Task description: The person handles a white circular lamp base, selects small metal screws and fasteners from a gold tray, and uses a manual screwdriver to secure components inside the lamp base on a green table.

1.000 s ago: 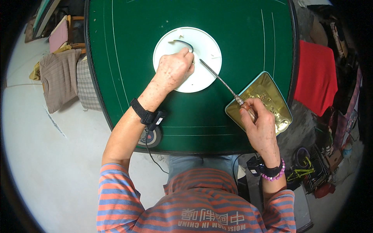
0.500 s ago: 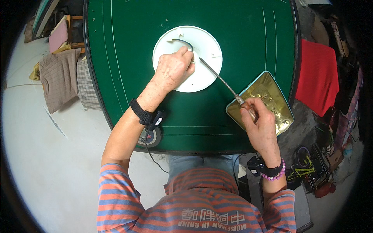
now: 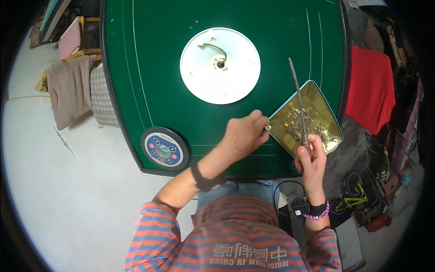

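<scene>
A white round lamp-like dish (image 3: 199, 81) lies on the green table, with a dark wire (image 3: 216, 46) curving out of its centre hole. Small brass-coloured bits surround the hole. My left hand (image 3: 244, 137) is closed near the tin's left corner. A small round metal piece (image 3: 268, 128), too small to name exactly, is pinched in its fingertips. In my right hand (image 3: 312, 158) a long screwdriver (image 3: 299, 97) is gripped by its wooden handle, its shaft pointing away over the tin. Many small screws and metal parts (image 3: 304, 120) lie in the rectangular tin (image 3: 282, 112).
A round control panel (image 3: 164, 148) with buttons is set in the table's near left corner. Dark rims edge the green felt table (image 3: 149, 59). Cloth-covered seats (image 3: 70, 90) stand at the left, a red cloth (image 3: 369, 90) hangs at the right.
My left hand has left the dish and come right and nearer, to the tin, carrying the small metal piece. The screwdriver has swung from the dish to point away over the tin.
</scene>
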Motion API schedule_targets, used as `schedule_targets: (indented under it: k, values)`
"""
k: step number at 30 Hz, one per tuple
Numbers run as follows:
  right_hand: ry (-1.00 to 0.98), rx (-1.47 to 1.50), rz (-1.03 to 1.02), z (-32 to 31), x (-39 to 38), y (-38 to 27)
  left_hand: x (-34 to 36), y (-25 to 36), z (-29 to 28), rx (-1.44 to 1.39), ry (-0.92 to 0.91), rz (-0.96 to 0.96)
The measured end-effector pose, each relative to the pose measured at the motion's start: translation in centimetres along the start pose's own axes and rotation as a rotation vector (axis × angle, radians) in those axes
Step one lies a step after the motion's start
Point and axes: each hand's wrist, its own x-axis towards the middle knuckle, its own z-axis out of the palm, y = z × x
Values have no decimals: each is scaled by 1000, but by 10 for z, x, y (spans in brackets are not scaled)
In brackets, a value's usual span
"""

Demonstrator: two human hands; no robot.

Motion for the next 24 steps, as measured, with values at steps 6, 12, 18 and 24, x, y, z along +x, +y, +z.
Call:
schedule_targets:
  k: [6,12,18,24]
  values:
    - [60,-26,43,-6,-36,26,13,21,50,7,-37,45]
    - [43,21,126,-15,-52,49,3,18,36,-10,-11,-47]
    - [40,-149,88,-18,-52,61,-44,-37,2,-330,307,-576]
    - [58,-37,-9,3,-23,44,-27,-73,-50,-823,459,-724]
